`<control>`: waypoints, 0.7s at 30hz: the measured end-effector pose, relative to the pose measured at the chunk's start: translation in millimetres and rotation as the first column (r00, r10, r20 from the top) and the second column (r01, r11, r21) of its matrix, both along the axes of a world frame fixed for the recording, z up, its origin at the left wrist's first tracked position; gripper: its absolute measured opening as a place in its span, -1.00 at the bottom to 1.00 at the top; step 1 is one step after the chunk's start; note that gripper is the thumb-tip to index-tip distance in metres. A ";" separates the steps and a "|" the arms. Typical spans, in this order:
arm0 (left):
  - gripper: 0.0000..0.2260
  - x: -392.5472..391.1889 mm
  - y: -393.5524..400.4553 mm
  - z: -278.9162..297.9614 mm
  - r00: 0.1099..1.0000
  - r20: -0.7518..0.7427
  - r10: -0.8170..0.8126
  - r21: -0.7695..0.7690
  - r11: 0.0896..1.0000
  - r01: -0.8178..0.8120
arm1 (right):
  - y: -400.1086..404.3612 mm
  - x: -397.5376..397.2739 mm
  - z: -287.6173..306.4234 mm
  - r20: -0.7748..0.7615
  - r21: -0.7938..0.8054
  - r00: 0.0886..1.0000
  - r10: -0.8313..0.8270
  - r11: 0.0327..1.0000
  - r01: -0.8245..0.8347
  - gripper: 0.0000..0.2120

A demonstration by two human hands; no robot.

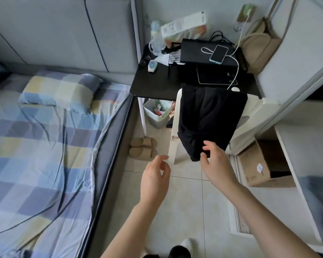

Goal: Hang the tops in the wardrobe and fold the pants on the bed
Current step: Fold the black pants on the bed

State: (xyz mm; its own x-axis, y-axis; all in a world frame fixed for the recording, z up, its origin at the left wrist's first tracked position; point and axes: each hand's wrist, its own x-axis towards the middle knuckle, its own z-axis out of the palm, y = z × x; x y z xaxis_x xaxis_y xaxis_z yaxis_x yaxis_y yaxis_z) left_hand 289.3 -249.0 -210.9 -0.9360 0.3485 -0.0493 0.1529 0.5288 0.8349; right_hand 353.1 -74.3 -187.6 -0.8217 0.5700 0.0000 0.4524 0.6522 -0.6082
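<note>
A black garment (211,116) hangs over the back of a white chair (172,146) in front of the desk. My right hand (215,161) is at the garment's lower edge, fingers spread and loosely curved around the hem without a clear grip. My left hand (154,175) hovers to the left of the chair back, fingers relaxed and holding nothing. The bed (45,146) with a checked sheet fills the left side. The wardrobe (306,112) stands open at the right, its sliding door frame beside the chair.
A black desk (153,84) carries a phone (219,54), cables, a tablet and bottles. Under it stand a bin (157,116) and a pair of slippers (143,148). A cardboard box (257,164) sits on the wardrobe floor. A pillow (60,90) lies at the bed's head.
</note>
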 end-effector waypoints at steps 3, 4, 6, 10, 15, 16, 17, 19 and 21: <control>-0.84 -30.9 14.8 13.2 0.999 -0.030 -0.037 0.014 0.999 0.037 | 13.3 -16.2 14.8 -0.038 0.035 0.999 -0.021 0.999 0.022 -0.63; -0.84 -41.5 23.3 17.2 0.998 -0.027 -0.055 0.027 0.998 0.056 | 22.1 -22.8 19.0 -0.054 0.043 0.998 -0.035 0.998 0.037 -0.62; -0.82 -60.1 43.0 23.8 0.997 -0.013 -0.079 0.050 0.996 0.080 | 43.4 -34.6 27.2 -0.077 0.063 0.995 -0.061 0.996 0.066 -0.62; -0.76 -91.1 94.0 33.5 0.990 0.019 -0.142 0.041 0.989 0.141 | 103.9 -61.6 36.2 -0.076 0.056 0.986 -0.151 0.986 0.156 -0.58; -0.60 -127.1 166.1 28.2 0.995 0.094 -0.029 0.042 0.999 0.025 | 185.4 -82.7 22.2 -0.052 -0.178 0.947 -0.317 0.936 0.304 -0.63; -0.54 -132.0 180.3 25.8 0.989 0.140 0.038 0.048 0.998 -0.045 | 199.7 -83.7 19.5 -0.041 -0.224 0.946 -0.321 0.926 0.305 -0.69; -0.49 -136.9 191.8 22.9 0.972 0.213 0.103 0.050 0.992 -0.116 | 210.1 -84.6 16.3 -0.022 -0.270 0.949 -0.315 0.916 0.298 -0.73; -0.45 -145.6 200.1 14.1 0.916 0.364 0.171 0.031 0.980 -0.196 | 217.0 -85.0 10.0 0.030 -0.354 0.948 -0.316 0.884 0.306 -0.79; -0.56 -156.7 213.5 0.1 0.876 0.451 0.170 -0.042 0.985 -0.169 | 228.8 -91.8 2.5 0.104 -0.418 0.940 -0.324 0.844 0.337 -0.73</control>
